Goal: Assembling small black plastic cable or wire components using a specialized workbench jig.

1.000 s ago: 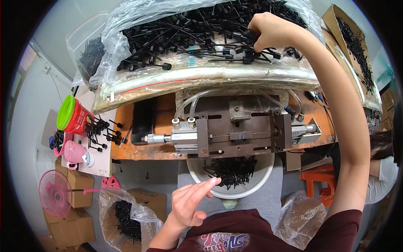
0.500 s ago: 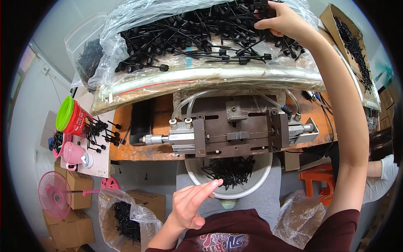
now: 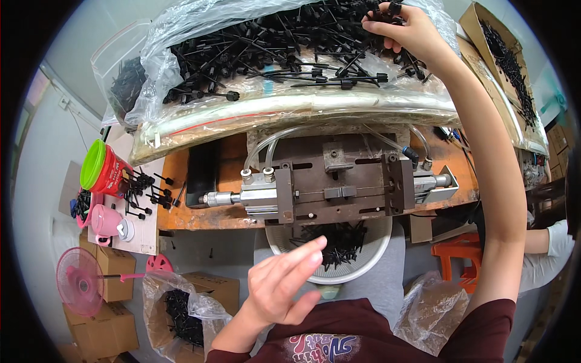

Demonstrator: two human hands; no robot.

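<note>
Firstly, right hand [image 3: 419, 37]: fingers and thumb closed around a few black stemmed parts [image 3: 394, 8], above the right half of the plastic-lined tray [image 3: 290, 109], toward its far edge. Left hand [image 3: 279, 285]: open and bare, fingers extended, thumb apart, raised before the near rim of the white basket [image 3: 275, 244]. Heap, black stemmed parts: spread across the tray, thickest toward its far edge, with strays lying near its front edge. Further black parts [image 3: 345, 242]: inside the basket, below the tabletop's near edge. Metal fixture [image 3: 369, 172], with clear hoses [image 3: 257, 148]: mid-length along the near edge of the wooden tabletop [image 3: 172, 212]. Cardboard sheet [image 3: 142, 239], at the tabletop's left end: red bucket [image 3: 115, 172] with green rim; pink mug [image 3: 105, 219], toward the near left corner; loose black parts along its right edge.
</note>
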